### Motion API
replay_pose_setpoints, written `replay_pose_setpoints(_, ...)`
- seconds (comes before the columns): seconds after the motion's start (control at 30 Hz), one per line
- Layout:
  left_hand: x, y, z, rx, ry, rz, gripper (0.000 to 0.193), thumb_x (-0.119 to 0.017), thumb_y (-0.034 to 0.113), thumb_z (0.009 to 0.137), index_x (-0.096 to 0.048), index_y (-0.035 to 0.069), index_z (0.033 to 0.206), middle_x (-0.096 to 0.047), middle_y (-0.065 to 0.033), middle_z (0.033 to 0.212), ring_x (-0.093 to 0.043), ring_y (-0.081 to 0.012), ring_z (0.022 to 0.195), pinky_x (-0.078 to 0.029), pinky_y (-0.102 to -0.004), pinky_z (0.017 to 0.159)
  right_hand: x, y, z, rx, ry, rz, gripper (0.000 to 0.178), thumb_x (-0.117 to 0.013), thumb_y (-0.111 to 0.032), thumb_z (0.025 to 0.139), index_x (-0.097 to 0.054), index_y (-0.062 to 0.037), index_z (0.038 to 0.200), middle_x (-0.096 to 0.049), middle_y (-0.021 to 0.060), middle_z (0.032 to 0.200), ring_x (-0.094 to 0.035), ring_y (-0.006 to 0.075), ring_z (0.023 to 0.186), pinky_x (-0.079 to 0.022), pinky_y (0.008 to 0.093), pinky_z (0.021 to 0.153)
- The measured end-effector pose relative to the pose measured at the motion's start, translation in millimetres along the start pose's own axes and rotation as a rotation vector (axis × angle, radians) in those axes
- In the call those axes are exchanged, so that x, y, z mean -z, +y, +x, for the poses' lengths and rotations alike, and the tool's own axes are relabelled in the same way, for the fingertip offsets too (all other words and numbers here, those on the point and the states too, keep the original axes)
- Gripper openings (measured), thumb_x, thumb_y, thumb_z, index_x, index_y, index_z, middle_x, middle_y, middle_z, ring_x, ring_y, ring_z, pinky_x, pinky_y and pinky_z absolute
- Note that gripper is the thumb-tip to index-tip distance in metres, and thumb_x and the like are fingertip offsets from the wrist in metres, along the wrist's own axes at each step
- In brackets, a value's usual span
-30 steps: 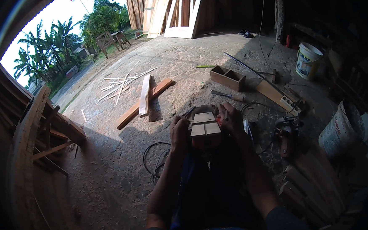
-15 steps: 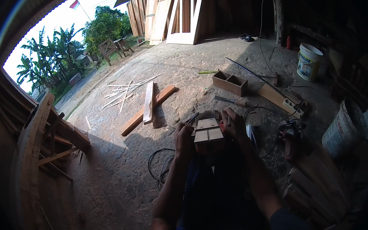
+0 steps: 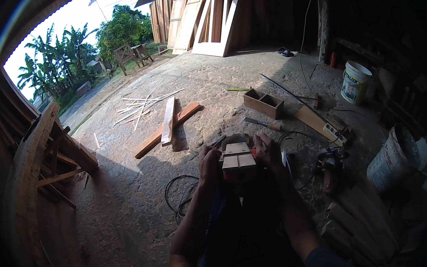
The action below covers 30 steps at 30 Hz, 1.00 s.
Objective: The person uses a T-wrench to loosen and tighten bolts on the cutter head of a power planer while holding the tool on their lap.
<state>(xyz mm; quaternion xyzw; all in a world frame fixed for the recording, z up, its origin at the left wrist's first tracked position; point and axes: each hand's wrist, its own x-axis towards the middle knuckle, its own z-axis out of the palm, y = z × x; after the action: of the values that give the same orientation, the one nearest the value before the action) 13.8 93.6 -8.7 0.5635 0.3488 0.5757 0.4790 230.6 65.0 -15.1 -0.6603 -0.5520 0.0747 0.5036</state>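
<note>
resting between both hands (image 3: 238, 162), pale jointed wooden block (image 3: 238, 155).

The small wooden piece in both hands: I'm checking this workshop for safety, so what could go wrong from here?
The wooden piece is steadied only by the left hand and right hand, so a slip could pinch fingers. The black cable looped on the ground near the legs might snag. The power tool lies close by the right arm.

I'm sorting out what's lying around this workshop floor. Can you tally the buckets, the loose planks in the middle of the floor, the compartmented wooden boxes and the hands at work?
White buckets: 2, one upright, one tipped
Crossed planks: 2, reddish, pale
Compartmented wooden box: 1
Hands on the small wooden piece: 2, left hand, right hand
Total: 7
</note>
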Motion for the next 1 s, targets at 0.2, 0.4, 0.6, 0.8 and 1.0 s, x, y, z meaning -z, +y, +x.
replay_pose_setpoints(0.2, -3, 26, -8, 0.163, -0.014, -0.13, 0.01, -0.054, 0.015, 0.081, -0.057, 0.006, 0.086, -0.052, -0.0008, 0.083, -0.044, -0.0113, 0.077, -0.037, -0.0256, 0.072, 5, -12, -4, -0.02, 0.002, -0.06, 0.025, -0.056, -0.028, 0.097, -0.062, -0.0046, 0.091, -0.067, 0.0252, 0.087, -0.065, 0.0449, 0.088, -0.051, 0.0521, 0.072)
replay_pose_setpoints(0.4, 0, 22, -5, 0.17, -0.011, -0.139, 0.011, -0.054, 0.015, 0.079, -0.057, 0.006, 0.084, -0.052, -0.001, 0.082, -0.045, -0.0123, 0.077, -0.038, -0.027, 0.071, 7, -13, -5, -0.001, 0.014, 0.016, 0.023, -0.056, -0.026, 0.097, -0.063, -0.0052, 0.092, -0.066, 0.0263, 0.089, -0.063, 0.0469, 0.09, -0.05, 0.0531, 0.073)
replay_pose_setpoints(0.6, -4, 25, -5, 0.247, 0.02, -0.181, 0.013, -0.055, 0.016, 0.078, -0.058, 0.006, 0.084, -0.054, -0.0024, 0.083, -0.048, -0.0144, 0.079, -0.04, -0.0282, 0.073, 5, -5, -6, 0.041, 0.033, 0.011, 0.021, -0.057, -0.025, 0.096, -0.062, -0.0055, 0.091, -0.065, 0.0258, 0.087, -0.063, 0.0469, 0.087, -0.05, 0.0528, 0.07)
replay_pose_setpoints(0.8, 4, 15, -2, 0.174, -0.019, -0.138, 0.014, -0.055, 0.017, 0.077, -0.058, 0.005, 0.084, -0.053, -0.003, 0.083, -0.048, -0.0153, 0.078, -0.041, -0.0292, 0.073, -3, 0, -6, 0.057, 0.103, 0.043, 0.021, -0.058, -0.026, 0.095, -0.06, -0.0059, 0.088, -0.064, 0.0258, 0.083, -0.063, 0.0471, 0.084, -0.049, 0.0532, 0.067)
replay_pose_setpoints(1.0, 5, 12, -4, 0.069, -0.05, 0.006, 0.017, -0.053, 0.017, 0.083, -0.058, 0.001, 0.083, -0.057, -0.0083, 0.092, -0.053, -0.0198, 0.084, -0.044, -0.0304, 0.077, -2, -1, -4, 0.034, 0.083, 0.009, 0.021, -0.058, -0.025, 0.095, -0.06, -0.0065, 0.086, -0.064, 0.0243, 0.082, -0.063, 0.0469, 0.082, -0.049, 0.0537, 0.066)
